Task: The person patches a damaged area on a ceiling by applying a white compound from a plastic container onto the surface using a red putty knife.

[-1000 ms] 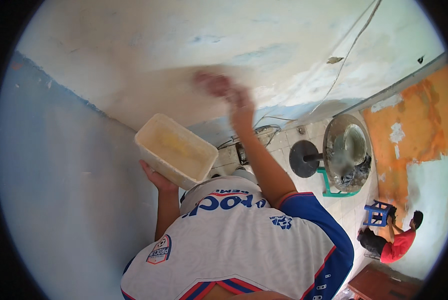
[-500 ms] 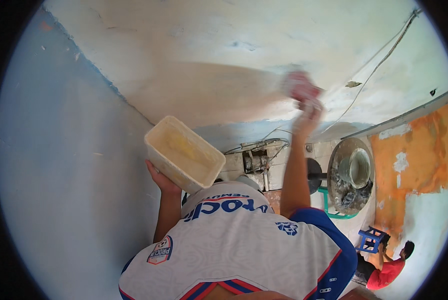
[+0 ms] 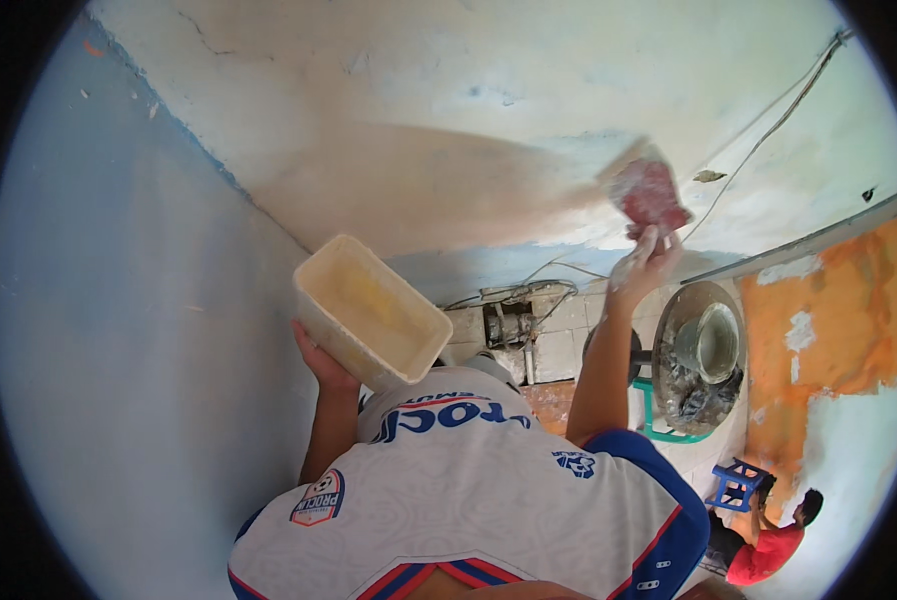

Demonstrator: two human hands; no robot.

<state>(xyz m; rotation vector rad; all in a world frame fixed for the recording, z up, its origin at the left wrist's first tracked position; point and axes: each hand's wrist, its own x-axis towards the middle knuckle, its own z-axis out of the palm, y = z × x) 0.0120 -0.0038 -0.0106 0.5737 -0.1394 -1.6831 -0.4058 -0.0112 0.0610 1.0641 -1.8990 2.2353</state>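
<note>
Person's left hand (image 3: 324, 362) half-curled, cupping a pale rectangular tub (image 3: 344, 345); right hand (image 3: 651, 262) closed on a red spreader (image 3: 654, 195) by the whitish wall (image 3: 419, 90), contact unclear. Looks like surface-spreading; next stroke calls for blade flat. Beyond: bucket (image 3: 721, 345) near round tabletop's (image 3: 681, 388) right edge.

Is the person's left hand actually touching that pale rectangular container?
Touching. The head view shows the left hand pressed against the lower outer side of the pale container, supporting it, with no gap visible between them.

L hand (image 3: 323, 362): tub (image 3: 345, 342), R hand (image 3: 647, 266): scraper (image 3: 652, 195)
</note>
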